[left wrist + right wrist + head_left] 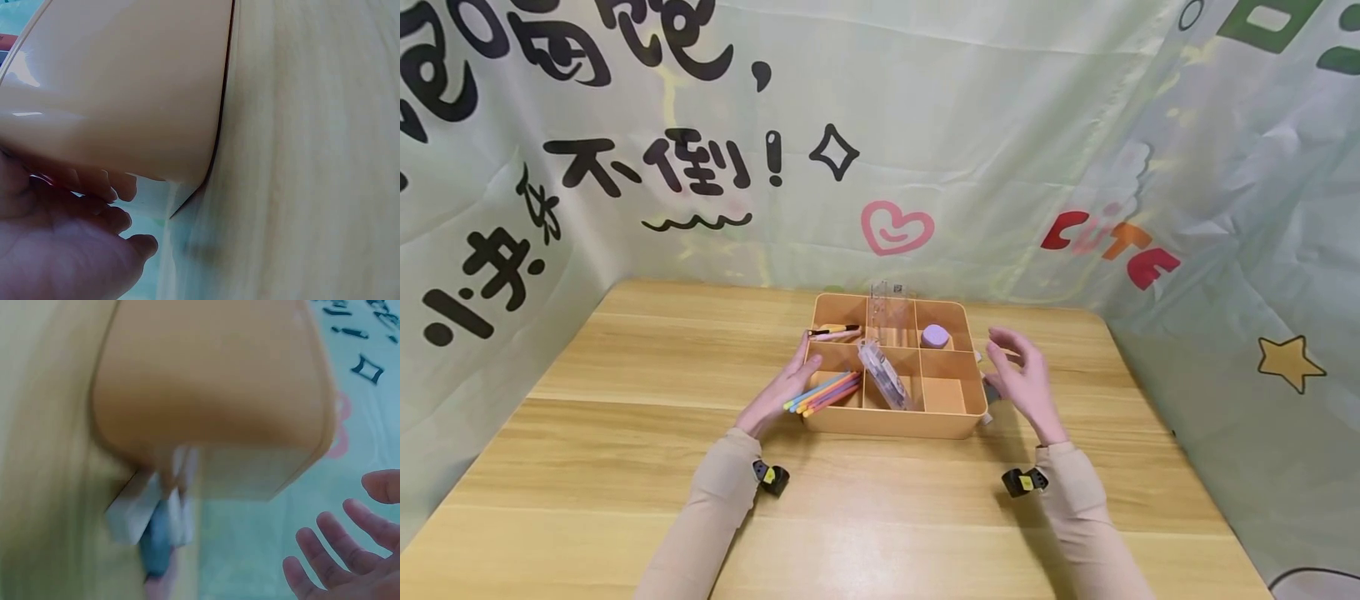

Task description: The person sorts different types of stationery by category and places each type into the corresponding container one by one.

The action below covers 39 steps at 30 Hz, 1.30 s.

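Note:
An orange compartment tray [958,429] sits mid-table. It holds several coloured pens [823,392], a clear plastic case [886,377], a purple round piece [935,336], a dark-tipped pen [835,332] and a clear ruler-like piece [889,302]. My left hand [784,385] lies with straight fingers against the tray's left wall; in the left wrist view its fingers [112,187] touch the tray wall [125,94]. My right hand [1022,375] hovers open just right of the tray, holding nothing. In the right wrist view its spread fingers [337,550] are clear of the tray [212,394].
Small white and grey objects [153,519] lie on the wooden table [625,467] against the tray's right side [988,393]; blur hides what they are. A printed fabric backdrop [925,150] closes in the back and both sides.

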### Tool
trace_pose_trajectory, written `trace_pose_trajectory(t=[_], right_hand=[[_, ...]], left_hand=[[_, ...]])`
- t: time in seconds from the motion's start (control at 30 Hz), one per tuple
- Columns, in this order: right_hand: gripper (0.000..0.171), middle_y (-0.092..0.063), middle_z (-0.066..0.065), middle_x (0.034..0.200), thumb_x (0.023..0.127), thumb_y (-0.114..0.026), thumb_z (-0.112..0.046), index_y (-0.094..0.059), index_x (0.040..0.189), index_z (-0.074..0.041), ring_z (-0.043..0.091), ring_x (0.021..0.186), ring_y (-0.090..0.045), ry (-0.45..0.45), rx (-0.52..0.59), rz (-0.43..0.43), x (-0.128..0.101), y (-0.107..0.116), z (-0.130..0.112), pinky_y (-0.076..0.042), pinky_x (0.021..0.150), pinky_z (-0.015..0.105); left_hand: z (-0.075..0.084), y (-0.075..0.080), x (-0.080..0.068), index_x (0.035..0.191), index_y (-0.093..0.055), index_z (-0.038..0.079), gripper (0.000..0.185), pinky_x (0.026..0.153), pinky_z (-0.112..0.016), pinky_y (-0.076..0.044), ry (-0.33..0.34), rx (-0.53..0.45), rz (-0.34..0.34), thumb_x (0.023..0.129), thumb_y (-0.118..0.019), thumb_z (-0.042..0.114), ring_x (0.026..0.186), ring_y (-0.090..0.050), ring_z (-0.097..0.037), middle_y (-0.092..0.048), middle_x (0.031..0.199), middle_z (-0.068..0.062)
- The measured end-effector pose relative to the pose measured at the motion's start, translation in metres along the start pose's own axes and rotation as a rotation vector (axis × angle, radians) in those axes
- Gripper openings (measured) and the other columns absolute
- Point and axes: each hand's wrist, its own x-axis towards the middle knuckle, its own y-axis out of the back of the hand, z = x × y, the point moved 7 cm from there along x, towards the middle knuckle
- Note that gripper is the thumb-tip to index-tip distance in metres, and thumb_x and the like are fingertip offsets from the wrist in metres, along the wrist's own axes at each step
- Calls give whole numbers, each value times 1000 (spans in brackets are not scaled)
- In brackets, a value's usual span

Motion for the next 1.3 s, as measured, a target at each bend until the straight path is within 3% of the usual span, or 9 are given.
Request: trace_pose_trajectory(t=[0.07,0.17,0.3,0.4,0.47,0.63,0.93,1.3], right_hand=[[33,-65,29,127,102,-57,-9,-61,129,8,-8,100,-55,-16,-34,-5,0,4,9,-43,89,5],[33,-63,31,128,101,-57,-8,-59,131,8,11,107,-62,-43,-86,-14,1,9,21,-44,90,8],[38,-59,32,133,101,-57,-9,-55,135,7,42,122,-58,-70,-148,-63,2,14,37,-51,102,37],[42,-56,34,137,99,-57,-9,-53,137,8,49,127,-52,-79,-202,-125,1,16,43,-45,105,60],[43,-54,34,139,98,-58,-9,-52,138,8,50,128,-51,-90,-247,-172,0,16,47,-43,105,65],[45,-56,34,135,98,-59,-11,-51,139,7,49,123,-54,-114,-333,-263,-2,13,55,-45,103,63],[46,-59,36,125,97,-62,-12,-52,137,8,46,108,-62,-170,-422,-338,-3,8,59,-55,90,56],[46,-64,32,118,99,-62,-21,-55,134,8,44,106,-64,-177,-542,-439,2,1,70,-52,91,58]], left_hand=[[-1,0,0,156,20,-1,66,127,-57,6,3,1,-2,112,-22,25,155,14,-41,21,166,-20],[-2,0,0,156,20,0,66,127,-57,6,13,-2,-2,112,-21,26,155,15,-41,21,167,-20],[-2,0,0,157,19,0,66,127,-58,5,18,-3,5,112,-21,26,155,14,-41,21,167,-20],[-2,1,0,157,19,-1,67,127,-57,4,16,-6,10,112,-23,26,155,14,-41,21,167,-20],[-2,1,0,157,19,-1,67,127,-57,4,13,-11,9,112,-23,26,155,14,-41,21,167,-20],[-4,1,1,157,19,1,68,127,-57,4,24,-8,8,112,-23,28,156,13,-41,20,167,-20],[-3,1,1,157,19,2,67,127,-57,4,17,-9,3,112,-22,30,156,12,-41,19,167,-20],[-1,0,0,157,20,1,66,127,-58,6,31,-8,-3,112,-21,29,155,13,-42,21,166,-21]])
